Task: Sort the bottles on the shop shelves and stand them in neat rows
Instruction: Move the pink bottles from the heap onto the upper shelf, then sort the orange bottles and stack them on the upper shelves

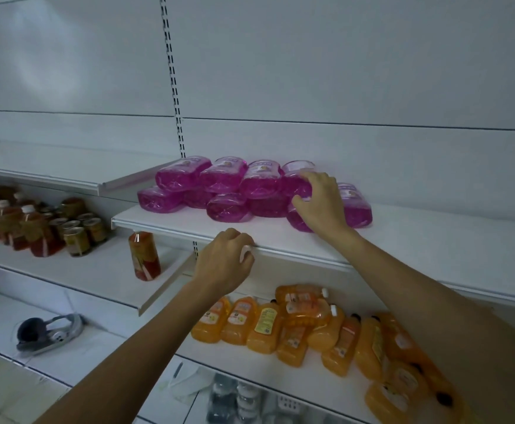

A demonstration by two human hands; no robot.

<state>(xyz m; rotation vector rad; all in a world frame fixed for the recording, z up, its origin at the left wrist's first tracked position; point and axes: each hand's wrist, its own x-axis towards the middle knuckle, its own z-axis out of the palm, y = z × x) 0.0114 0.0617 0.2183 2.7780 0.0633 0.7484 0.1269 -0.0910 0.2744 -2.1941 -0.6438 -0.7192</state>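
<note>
Well, at lower right we see orange bottles (280, 325) lying jumbled; red bottles (36, 237) and jars (78, 237) stand at the left edge, and a headset (48, 332) lies at lower left. Mid-frame, pink bottles (219, 185) lie heaped on the shelf (403, 240). Our right hand (320, 203) sits on the heap's right end, fingers and thumb curled round a top bottle (293, 175). Our left hand (225, 258), below and left of the heap, grips the shelf's front edge.

Pink bottles (222, 179) glossy clear plastic; shelf (403, 240) smooth matt white; orange bottles (265, 327) translucent plastic.
</note>
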